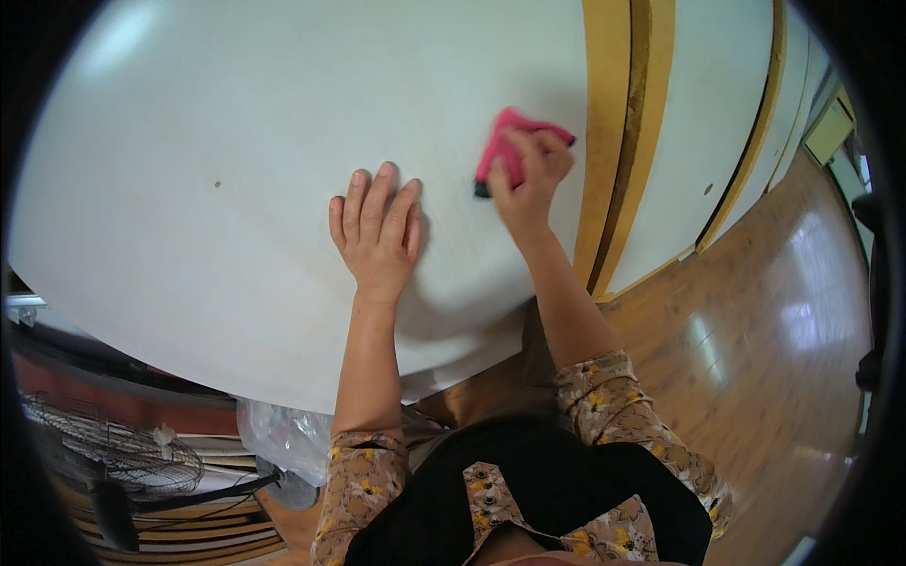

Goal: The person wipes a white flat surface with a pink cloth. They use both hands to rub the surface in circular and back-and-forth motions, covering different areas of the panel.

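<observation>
A broad white tabletop (212,269) spreads out before me, with a small dark spot (217,185) on its left part. My left hand (379,219) rests palm down on it, fingers slightly spread and holding nothing. To the right, my right hand (532,173) grips a bunched pink cloth (506,145) with dark edges and presses it on the white surface near the yellow border strip (606,127). Hand and cloth look slightly blurred. The palm side of the right hand is hidden.
Further white panels (697,127) with yellow edges stand beyond the border at right. Glossy wood-look flooring (715,396) lies at lower right. At lower left are a wire-caged fan (127,453), a clear plastic bag (287,435) and a stack of boards (212,538).
</observation>
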{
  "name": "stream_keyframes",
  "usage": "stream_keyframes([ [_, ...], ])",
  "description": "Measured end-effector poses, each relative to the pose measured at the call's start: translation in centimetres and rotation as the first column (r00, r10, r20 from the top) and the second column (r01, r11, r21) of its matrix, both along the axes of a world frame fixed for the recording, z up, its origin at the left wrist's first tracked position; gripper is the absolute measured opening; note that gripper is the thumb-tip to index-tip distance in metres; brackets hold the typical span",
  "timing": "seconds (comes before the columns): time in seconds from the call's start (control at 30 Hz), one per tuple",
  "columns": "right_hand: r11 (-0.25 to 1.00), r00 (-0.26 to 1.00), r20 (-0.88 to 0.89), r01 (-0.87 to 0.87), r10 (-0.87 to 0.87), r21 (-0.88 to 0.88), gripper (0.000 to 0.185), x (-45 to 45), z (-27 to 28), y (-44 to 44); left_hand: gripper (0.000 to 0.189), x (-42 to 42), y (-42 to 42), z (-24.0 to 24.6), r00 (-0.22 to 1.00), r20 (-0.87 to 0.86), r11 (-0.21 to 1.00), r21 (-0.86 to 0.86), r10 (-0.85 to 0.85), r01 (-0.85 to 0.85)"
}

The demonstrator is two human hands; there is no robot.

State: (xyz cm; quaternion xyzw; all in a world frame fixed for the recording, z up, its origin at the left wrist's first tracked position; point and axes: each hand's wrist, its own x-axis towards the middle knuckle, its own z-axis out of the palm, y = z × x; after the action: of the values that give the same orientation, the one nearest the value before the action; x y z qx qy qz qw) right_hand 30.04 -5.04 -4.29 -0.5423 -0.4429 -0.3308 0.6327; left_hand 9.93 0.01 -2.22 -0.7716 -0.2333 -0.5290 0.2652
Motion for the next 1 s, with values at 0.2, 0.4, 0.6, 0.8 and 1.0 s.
stream_keyframes([
  [0.2, 0.993, 0.970, 0.221, -0.087, 0.102, -0.078, 0.037, -0.5, -1.1, -0.6, 0.034, 1.3, -0.1, -0.2, 1.000, 0.016, 1.000, 0.018, -0.005, 0.005],
  [0.4, 0.997, 0.984, -0.170, 0.065, -0.056, 0.049, 0.040, 1.9, -1.8, -0.9, 0.030, 3.1, -1.2, -0.7, 0.997, -0.053, 0.998, -0.040, -0.056, 0.054],
  [0.6, 0.970, 0.958, 0.212, -0.153, 0.193, -0.191, 0.039, 0.0, -4.0, -2.0, 0.031, 5.2, -1.3, -1.3, 0.991, -0.065, 0.992, -0.036, -0.120, 0.118],
  [0.8, 0.990, 0.951, -0.303, 0.097, -0.062, 0.104, 0.048, 4.9, -4.4, -1.2, 0.033, 4.8, -1.5, -1.9, 0.982, -0.165, 0.996, -0.017, -0.092, 0.091],
  [1.0, 0.969, 0.986, 0.062, -0.139, 0.154, -0.205, 0.046, 0.1, -8.0, -3.6, 0.034, 5.2, -1.8, -2.6, 0.983, -0.164, 0.997, -0.006, -0.081, 0.081],
])
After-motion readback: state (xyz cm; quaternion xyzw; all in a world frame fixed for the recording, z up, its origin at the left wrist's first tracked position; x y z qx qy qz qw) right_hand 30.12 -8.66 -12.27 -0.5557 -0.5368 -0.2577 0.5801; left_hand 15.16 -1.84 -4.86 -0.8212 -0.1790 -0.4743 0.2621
